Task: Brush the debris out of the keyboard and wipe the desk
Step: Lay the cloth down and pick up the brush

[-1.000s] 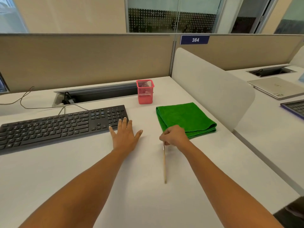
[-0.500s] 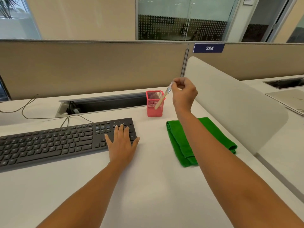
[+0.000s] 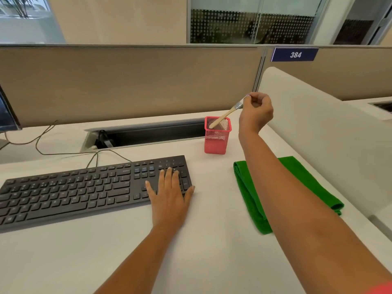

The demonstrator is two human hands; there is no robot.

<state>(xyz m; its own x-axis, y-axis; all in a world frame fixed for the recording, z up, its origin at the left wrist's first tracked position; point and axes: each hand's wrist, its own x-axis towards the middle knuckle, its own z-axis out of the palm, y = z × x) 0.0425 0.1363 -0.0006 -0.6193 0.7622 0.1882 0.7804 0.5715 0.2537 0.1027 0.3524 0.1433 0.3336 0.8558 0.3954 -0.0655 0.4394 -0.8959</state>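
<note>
Keyboard [image 3: 84, 187] lies black and long on the white counter [image 3: 212, 240], and my left grip [image 3: 169, 194] rests flat on its right end, fingers straight over the number keys, thumb spread off the edge. My right grip [image 3: 255, 111] is raised behind it, fingers curled and pinching the brush [image 3: 224, 115] at its bristle end; the brush tilts down to the left with its wooden handle tip inside the mouth of the pink mesh cup [image 3: 216, 141]. That cup stands just behind the keyboard's right corner. The folded green cloth [image 3: 307, 179] lies right of the keyboard, my right forearm crossing over it and hiding its middle. Cables [image 3: 63, 153] run from the keyboard's back edge to a cable trough [image 3: 148, 134]. A white divider [image 3: 318, 134] rises just beside the cloth.
</note>
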